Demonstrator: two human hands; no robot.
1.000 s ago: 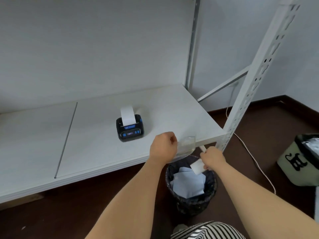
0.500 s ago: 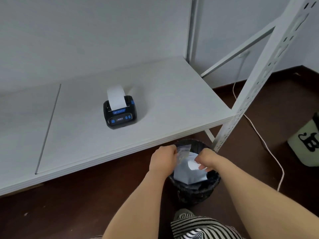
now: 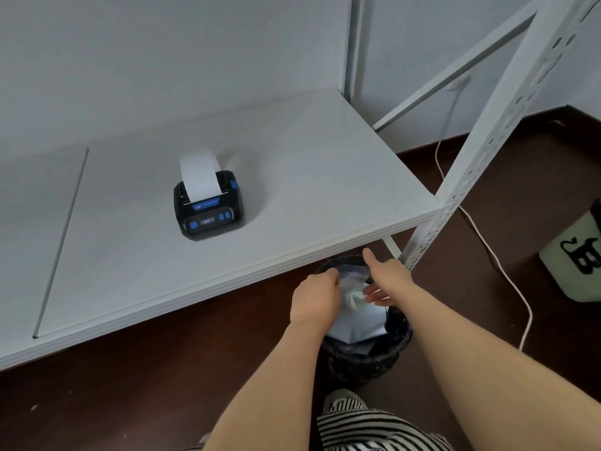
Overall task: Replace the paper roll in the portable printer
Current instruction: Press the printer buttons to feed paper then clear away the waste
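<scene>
- both forearms bare, no sleeves in view
- left hand (image 3: 313, 299), right hand (image 3: 388, 281): no rings, no watch
- black-and-white striped garment (image 3: 367, 424) at bottom edge

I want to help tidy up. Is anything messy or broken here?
Nothing looks broken or spilled. The printer sits on the shelf with a paper strip sticking up. Both hands, left hand and right hand, are over the bin.
</scene>
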